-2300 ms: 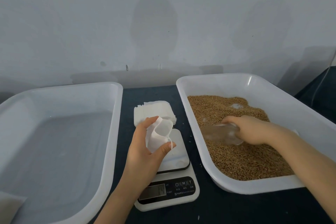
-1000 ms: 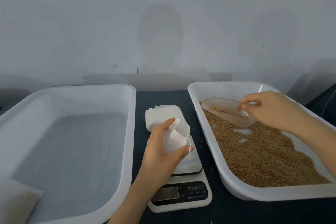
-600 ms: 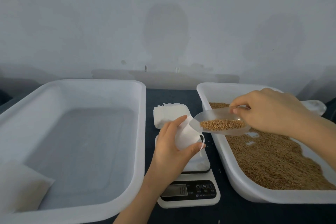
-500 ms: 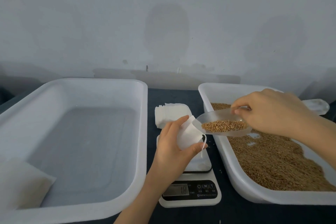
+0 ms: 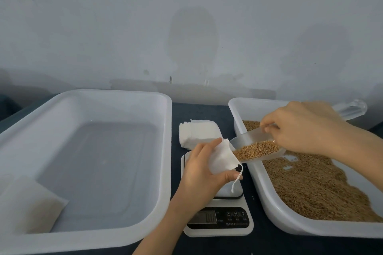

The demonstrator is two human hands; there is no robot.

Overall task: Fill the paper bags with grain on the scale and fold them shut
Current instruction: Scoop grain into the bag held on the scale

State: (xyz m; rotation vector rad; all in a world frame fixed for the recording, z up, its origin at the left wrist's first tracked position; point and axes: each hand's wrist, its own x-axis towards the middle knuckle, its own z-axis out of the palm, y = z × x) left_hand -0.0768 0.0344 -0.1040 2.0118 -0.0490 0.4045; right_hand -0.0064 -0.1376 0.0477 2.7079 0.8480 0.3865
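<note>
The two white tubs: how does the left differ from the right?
The left tub holds one white pouch in its near corner; the right tub holds loose grain. No hand is above the left tub; the right hand holds a scoop above the right tub. Both are white, rectangular.

Two bare hands and forearms, seen from the person's own head camera.

The left hand (image 5: 204, 172) and left forearm (image 5: 165, 227) fill the lower middle of the frame, uncovered from the fingertips to the bottom edge. The right hand (image 5: 306, 128) and right forearm (image 5: 369, 147) sit at the middle right, uncovered out to the right edge. The fingers are slender and the skin is smooth, with faint knuckle ridges on the back of the right hand. The left thumb (image 5: 232, 176) ends in a short, plain nail. Anything worn higher up either arm lies outside the frame.
</note>
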